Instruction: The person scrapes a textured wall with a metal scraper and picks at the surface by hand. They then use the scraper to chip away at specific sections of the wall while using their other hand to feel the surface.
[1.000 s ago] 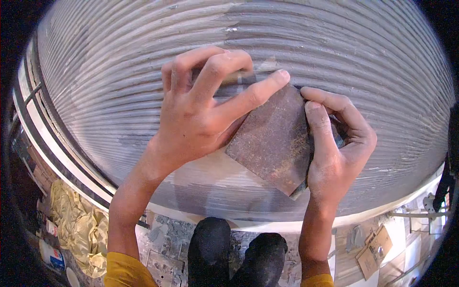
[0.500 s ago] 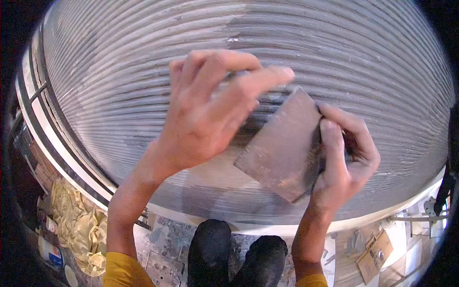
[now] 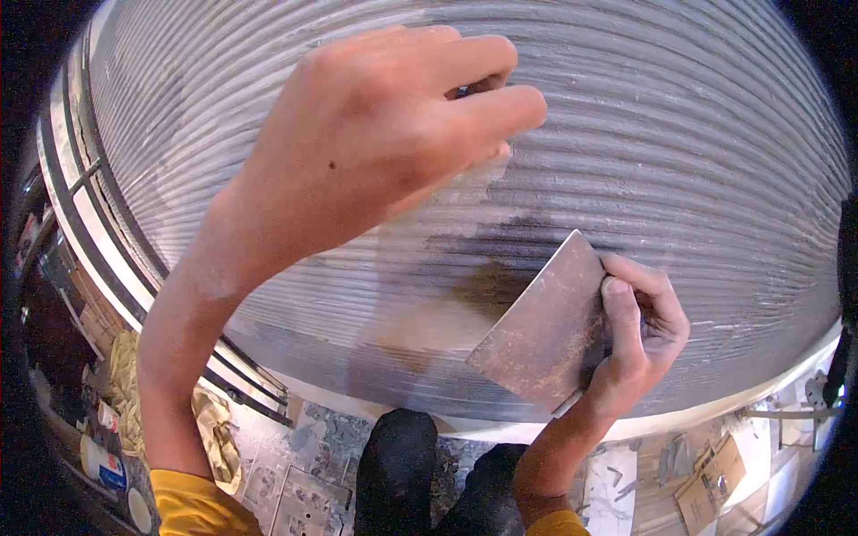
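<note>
My right hand [image 3: 645, 326] pinches the right edge of a flat rectangular metal plate [image 3: 541, 330], grey-brown with rusty specks, between thumb and fingers. The plate is tilted, one corner upward, in front of a grey ribbed surface [image 3: 697, 170] that curves across the view. My left hand [image 3: 393, 107] is raised before the upper part of the ribs, large and close to the camera. Its fingers are curled, and a small dark bit shows between them; what it is stays hidden. Behind the plate lies a dark brown patch [image 3: 487, 286] on the surface.
A pale rim [image 3: 357, 404] runs along the bottom of the ribbed surface. At left are dark rails [image 3: 125, 259], crumpled yellowish sheeting [image 3: 214, 429] and a white tub [image 3: 100, 460] with a blue label. Cardboard [image 3: 715, 482] lies on the debris-strewn floor at right.
My left hand has risen and come nearer the camera, its fingers more curled. My right hand has moved down a little with the metal plate still pinched in it.
</note>
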The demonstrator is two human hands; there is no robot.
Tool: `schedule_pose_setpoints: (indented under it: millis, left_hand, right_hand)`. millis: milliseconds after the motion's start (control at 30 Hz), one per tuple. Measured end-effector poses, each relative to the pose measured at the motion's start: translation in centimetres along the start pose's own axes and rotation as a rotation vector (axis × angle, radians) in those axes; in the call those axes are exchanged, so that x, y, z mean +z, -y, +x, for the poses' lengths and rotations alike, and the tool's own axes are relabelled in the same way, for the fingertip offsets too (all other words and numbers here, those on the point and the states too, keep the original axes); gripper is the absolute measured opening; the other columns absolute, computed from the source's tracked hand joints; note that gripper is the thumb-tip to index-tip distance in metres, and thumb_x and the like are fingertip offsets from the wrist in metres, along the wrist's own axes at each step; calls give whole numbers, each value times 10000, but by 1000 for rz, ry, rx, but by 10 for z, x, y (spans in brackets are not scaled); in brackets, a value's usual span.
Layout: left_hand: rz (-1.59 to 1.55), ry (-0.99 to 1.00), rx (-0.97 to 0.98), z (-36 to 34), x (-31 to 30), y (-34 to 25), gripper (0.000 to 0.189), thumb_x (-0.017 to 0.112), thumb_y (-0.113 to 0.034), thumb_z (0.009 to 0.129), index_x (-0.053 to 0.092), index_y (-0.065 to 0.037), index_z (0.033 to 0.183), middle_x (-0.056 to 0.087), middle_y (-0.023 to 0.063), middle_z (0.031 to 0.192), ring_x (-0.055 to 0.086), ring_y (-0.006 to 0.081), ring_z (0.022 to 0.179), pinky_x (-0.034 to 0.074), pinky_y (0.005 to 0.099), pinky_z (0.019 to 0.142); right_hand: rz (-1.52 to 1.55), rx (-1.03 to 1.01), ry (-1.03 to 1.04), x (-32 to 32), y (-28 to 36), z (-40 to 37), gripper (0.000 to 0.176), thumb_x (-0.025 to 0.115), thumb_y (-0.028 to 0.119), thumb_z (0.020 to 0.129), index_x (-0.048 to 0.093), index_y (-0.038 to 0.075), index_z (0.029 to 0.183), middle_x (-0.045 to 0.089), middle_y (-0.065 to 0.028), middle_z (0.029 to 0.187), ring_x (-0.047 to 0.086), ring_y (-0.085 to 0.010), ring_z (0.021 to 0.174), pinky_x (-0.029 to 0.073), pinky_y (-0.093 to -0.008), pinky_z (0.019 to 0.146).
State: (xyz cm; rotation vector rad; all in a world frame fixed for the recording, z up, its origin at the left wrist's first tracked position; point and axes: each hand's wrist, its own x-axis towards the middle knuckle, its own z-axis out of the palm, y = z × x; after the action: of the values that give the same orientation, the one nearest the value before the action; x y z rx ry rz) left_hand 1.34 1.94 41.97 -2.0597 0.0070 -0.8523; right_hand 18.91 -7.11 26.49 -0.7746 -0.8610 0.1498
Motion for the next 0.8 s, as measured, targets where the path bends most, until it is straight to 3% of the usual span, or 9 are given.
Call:
schedule_pose_setpoints:
  millis: [133, 300, 500, 800]
  left_hand:
    - [93, 39, 80, -1, -1, -2, 213, 788, -123, 678, 696, -79, 865, 597, 36, 801, 598, 203, 676, 474, 328, 565]
    - [135, -146, 192, -14, 13, 1, 199, 779, -69, 660, 715, -80, 848, 627, 49, 801, 589, 191, 637, 457, 316, 529]
    - [35, -257, 37, -21, 25, 8, 234, 765, -29, 663, 729, -99, 884, 630, 43, 805, 608, 200, 699, 479, 316, 598]
    - [32, -208, 24, -37, 25, 0, 341, 761, -44, 636, 767, -135, 965, 644, 18, 901, 589, 204, 808, 488, 334, 704]
  right_hand:
    - [7, -67, -5, 3, 5, 3, 128, 694, 2, 786, 750, -22, 898, 702, -70, 797, 598, -117, 742, 440, -237, 717]
    - [-144, -201, 86, 26, 20, 21, 120, 657, -21, 808, 740, -22, 894, 700, -59, 778, 607, -103, 729, 459, -238, 713]
    - [-181, -267, 219, 43, 20, 36, 121, 627, -21, 827, 730, -24, 890, 682, -59, 747, 585, -75, 704, 464, -232, 682]
    - [-196, -217, 201, 46, 21, 33, 122, 644, -4, 822, 740, -29, 893, 676, -27, 773, 594, -81, 736, 452, -213, 733]
